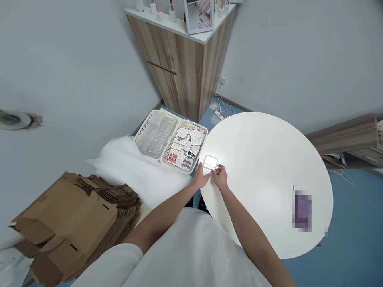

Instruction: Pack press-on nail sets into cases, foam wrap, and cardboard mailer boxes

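A small clear plastic case (210,162) with a bright white face is at the left edge of the round white table (263,151). My left hand (201,176) grips the case at its lower left corner, fingers along the side. On the opposite corner, my right hand (220,176) pinches the near edge with bent fingers. Whether the case rests on the table or is slightly lifted, I cannot tell. Just left of my hands, a white basket (206,133) holds several cards with press-on nails (187,164). Beside it, another white basket (138,137) holds clear plastic cases (157,133).
White sheet material (134,167) and stacked flat cardboard boxes (74,215) are at left. A wood-grain cabinet (185,67) stands ahead, with a power strip (219,115) on the floor beside it. A blurred purple object (303,209) lies on the table's right side.
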Action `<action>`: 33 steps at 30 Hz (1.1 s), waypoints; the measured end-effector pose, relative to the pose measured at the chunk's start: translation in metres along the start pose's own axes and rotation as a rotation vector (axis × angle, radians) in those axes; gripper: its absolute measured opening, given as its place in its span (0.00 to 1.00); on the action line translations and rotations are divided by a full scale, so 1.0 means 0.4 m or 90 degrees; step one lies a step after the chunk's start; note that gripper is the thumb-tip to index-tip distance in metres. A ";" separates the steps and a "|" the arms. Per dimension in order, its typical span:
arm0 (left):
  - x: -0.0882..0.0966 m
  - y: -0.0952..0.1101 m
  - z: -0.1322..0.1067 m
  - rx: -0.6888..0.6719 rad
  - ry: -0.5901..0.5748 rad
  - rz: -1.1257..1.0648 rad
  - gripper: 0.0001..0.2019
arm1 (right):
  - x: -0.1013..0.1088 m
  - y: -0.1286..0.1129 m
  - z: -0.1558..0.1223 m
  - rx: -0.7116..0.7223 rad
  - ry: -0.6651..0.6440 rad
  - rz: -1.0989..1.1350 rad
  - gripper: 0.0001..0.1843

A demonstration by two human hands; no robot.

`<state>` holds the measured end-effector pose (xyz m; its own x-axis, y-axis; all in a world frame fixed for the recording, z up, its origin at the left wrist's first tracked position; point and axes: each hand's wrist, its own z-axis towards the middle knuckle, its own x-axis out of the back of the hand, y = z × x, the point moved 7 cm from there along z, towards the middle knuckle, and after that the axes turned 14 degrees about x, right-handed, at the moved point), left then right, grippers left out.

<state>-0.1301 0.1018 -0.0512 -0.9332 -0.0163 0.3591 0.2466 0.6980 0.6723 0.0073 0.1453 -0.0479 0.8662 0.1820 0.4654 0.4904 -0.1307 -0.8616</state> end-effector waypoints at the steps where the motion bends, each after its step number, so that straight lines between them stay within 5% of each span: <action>1: 0.001 -0.005 -0.009 0.001 0.008 0.006 0.37 | 0.007 0.004 -0.006 -0.001 -0.004 0.007 0.29; 6: 0.026 -0.036 -0.109 -0.098 0.074 0.058 0.29 | 0.032 0.023 -0.070 0.010 -0.068 0.026 0.29; 9: 0.052 -0.075 -0.192 -0.198 0.136 0.109 0.21 | 0.020 0.006 -0.122 0.098 -0.099 0.015 0.21; 12: 0.096 -0.160 -0.249 -0.164 0.228 0.145 0.19 | -0.053 -0.024 -0.175 0.179 -0.214 0.016 0.14; 15: 0.153 -0.261 -0.279 -0.040 0.307 0.185 0.19 | -0.162 -0.056 -0.219 0.219 -0.388 0.013 0.12; 19: 0.238 -0.344 -0.284 0.063 0.342 0.220 0.21 | -0.278 -0.100 -0.237 0.190 -0.516 0.030 0.14; 24: 0.342 -0.354 -0.242 0.064 0.319 0.203 0.23 | -0.404 -0.142 -0.257 -0.047 -0.591 0.176 0.21; 29: 0.391 -0.390 -0.203 0.090 0.273 0.106 0.33 | -0.518 -0.179 -0.271 -0.123 -0.544 0.321 0.22; 33: 0.399 -0.439 -0.192 0.095 0.237 0.024 0.39 | -0.564 -0.183 -0.253 -0.091 -0.471 0.324 0.24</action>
<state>-0.3024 -0.0782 -0.0623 -0.7584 -0.2282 0.6105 0.2130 0.7985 0.5631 -0.2143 0.0150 -0.0692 0.7225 0.6424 -0.2556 0.1154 -0.4766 -0.8715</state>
